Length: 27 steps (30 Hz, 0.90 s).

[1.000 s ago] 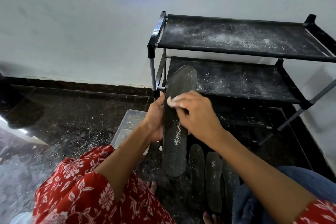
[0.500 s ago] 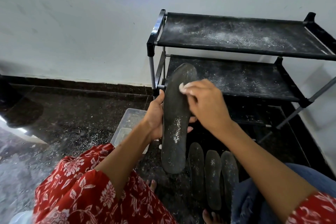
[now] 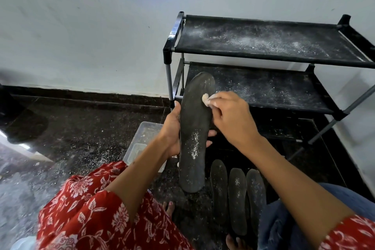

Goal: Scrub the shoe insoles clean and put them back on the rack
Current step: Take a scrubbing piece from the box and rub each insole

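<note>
1. Task item: a dark insole (image 3: pixel 194 128) is held upright in front of the rack (image 3: pixel 263 50), clear of the floor. A patch of white powder lies on its lower middle.
2. Left hand (image 3: pixel 172 134): wrapped round the insole's mid-length, thumb on the near edge, fingertips showing past the far edge.
3. Right hand (image 3: pixel 229 117): fingers closed on a small pale scrub pad (image 3: pixel 206 99), pressed against the insole's upper part.
4. Handling, as judged: the insole looks thin, light and bendable; a mid-length grip braces it best against scrubbing pressure.
5. Surroundings: three more insoles (image 3: pixel 237 199) lie side by side on the floor, just beside the person's feet. A clear plastic container (image 3: pixel 142 144) sits behind the left wrist.
6. Obstructions: both rack shelves are dusted with white powder; otherwise nothing blocks them.
</note>
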Each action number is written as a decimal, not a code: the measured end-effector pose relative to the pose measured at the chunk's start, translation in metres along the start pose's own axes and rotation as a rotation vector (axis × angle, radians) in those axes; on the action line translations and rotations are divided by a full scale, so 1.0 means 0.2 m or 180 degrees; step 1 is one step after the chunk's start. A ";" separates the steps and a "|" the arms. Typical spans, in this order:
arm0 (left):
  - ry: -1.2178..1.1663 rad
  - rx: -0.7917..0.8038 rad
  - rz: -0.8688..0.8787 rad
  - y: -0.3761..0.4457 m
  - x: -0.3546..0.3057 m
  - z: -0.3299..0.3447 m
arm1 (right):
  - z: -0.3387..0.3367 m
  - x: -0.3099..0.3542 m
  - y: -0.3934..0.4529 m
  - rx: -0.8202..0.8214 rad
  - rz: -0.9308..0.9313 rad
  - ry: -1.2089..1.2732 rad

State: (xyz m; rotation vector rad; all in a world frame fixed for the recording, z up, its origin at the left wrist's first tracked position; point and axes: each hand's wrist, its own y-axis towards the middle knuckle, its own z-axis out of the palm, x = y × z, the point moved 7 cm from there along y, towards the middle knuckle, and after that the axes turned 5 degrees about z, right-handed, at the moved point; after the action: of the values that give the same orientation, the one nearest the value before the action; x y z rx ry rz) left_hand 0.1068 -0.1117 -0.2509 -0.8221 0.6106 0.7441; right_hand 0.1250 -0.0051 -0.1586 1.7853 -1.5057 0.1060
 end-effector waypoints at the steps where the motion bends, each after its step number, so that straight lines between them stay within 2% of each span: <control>1: 0.0015 0.0021 -0.0021 0.00 0.00 0.00 | 0.01 -0.02 0.01 0.0051 0.0097 0.0037; 3: 0.0081 0.0006 -0.0042 0.00 0.01 0.00 | 0.06 -0.03 0.00 0.0309 0.0139 -0.0063; 5: 0.0141 -0.0082 -0.0033 -0.01 0.00 0.00 | 0.11 -0.01 -0.03 0.0556 -0.0089 -0.0331; 8: 0.0175 -0.0146 -0.0021 0.00 0.00 -0.02 | 0.11 0.04 -0.04 0.0859 -0.0154 -0.0061; 12: 0.0174 0.0078 -0.0021 0.00 -0.01 0.01 | 0.05 0.00 -0.01 0.0225 -0.0003 -0.0053; 17: 0.0372 0.0376 -0.0076 0.00 0.01 0.04 | 0.03 0.02 -0.02 -0.0036 -0.0171 -0.0418; 20: 0.0438 0.0320 -0.0106 0.01 0.02 0.03 | 0.03 0.02 -0.01 -0.0051 -0.0179 -0.0366; 25: 0.0352 -0.0031 0.0030 0.01 -0.01 0.01 | 0.12 0.07 -0.06 0.0453 -0.0303 -0.0349; 27: 0.0284 -0.0046 0.0022 0.00 -0.02 0.01 | 0.13 0.10 -0.07 0.0466 -0.0378 -0.0350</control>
State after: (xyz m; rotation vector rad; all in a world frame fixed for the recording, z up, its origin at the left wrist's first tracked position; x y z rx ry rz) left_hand 0.1053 -0.1112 -0.2462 -0.8705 0.6887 0.7217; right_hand 0.1322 -0.0359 -0.1732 2.0223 -1.4968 0.0608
